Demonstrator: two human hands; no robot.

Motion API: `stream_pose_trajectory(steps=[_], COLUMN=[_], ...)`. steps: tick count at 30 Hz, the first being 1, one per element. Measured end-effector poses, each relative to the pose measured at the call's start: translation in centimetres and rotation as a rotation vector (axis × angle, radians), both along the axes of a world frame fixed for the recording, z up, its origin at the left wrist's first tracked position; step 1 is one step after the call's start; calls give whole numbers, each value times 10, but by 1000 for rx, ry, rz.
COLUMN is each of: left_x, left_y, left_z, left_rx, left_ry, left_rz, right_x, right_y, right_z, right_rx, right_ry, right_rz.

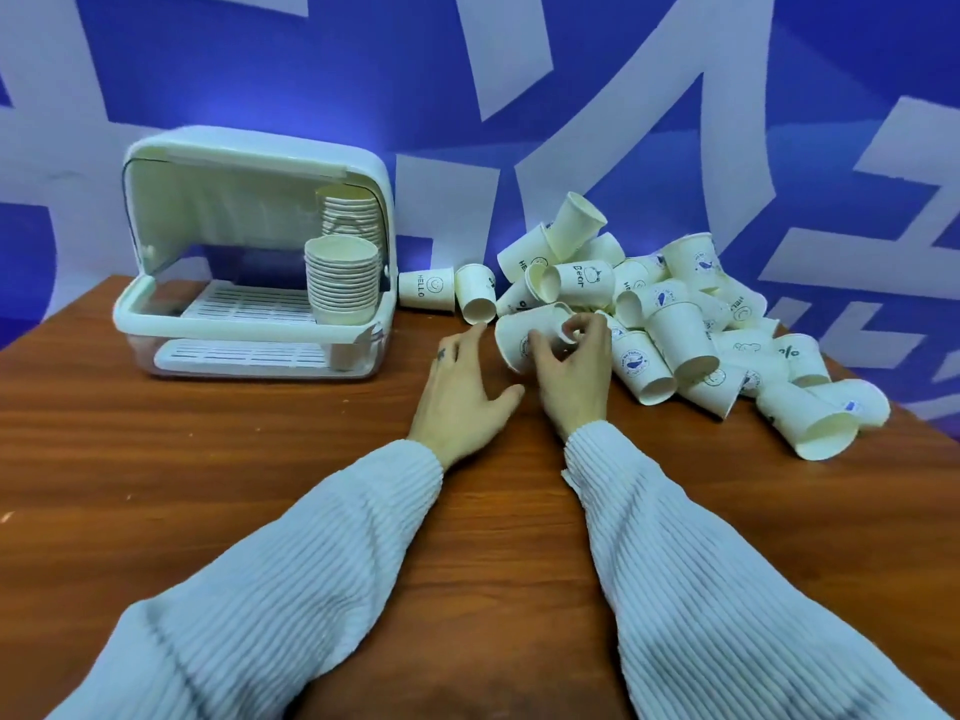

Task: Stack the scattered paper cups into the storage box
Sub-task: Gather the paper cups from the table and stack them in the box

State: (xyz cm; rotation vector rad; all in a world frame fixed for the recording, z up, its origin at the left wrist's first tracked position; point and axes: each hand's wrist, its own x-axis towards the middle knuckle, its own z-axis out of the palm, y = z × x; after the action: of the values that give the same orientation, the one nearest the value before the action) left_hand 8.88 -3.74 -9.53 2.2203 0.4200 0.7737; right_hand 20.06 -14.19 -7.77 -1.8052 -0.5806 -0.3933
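Observation:
A heap of white printed paper cups (675, 314) lies on its sides at the right of the wooden table (208, 459). The white storage box (249, 324) stands at the left with its lid up. Inside it are a front stack of cups (343, 283) and a taller stack behind (350, 213). My right hand (576, 376) pinches the rim of one cup (519, 335) lying at the heap's near-left edge. My left hand (462, 392) rests beside that cup, fingers spread, touching its side.
A blue wall with white shapes (467, 96) runs close behind the table. Two loose cups (421, 289) lie between the box and the heap. The table's right edge (924, 433) passes just beyond the heap.

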Motion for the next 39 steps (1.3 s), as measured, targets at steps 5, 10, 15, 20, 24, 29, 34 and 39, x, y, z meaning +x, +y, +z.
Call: stream_pose_trajectory(steps=[5,10,15,20,24,29,34,39], left_x=[-4,-11,-16,-19,-19,-21,-28,-49], left_y=[-1,2,-3,-4,-5,-8,-2,25], left_z=[4,6,7,9,9,11,36,82], left_rx=[-142,-102,-47,-38,-56,-43,-72,-100], left_ry=[-142,-154,-84,-44,-32,-21,-176,-354], left_rz=[-68,14,-28,-26,-27,-24,24,123], right_x=[-34,-26,14,50,70,90,52,-4], right_y=[-13,-26,-76,-97,-97,-109,-104,-57], right_z=[7,10,14,8,19,49,74,105], right_rx=[256,123,176,-216,-493,-787,-500,-94], right_ry=[325,166,121,24,-53,46,-56,61], right_rz=[368,-65,-563,-592,-571,-404,-359,99])
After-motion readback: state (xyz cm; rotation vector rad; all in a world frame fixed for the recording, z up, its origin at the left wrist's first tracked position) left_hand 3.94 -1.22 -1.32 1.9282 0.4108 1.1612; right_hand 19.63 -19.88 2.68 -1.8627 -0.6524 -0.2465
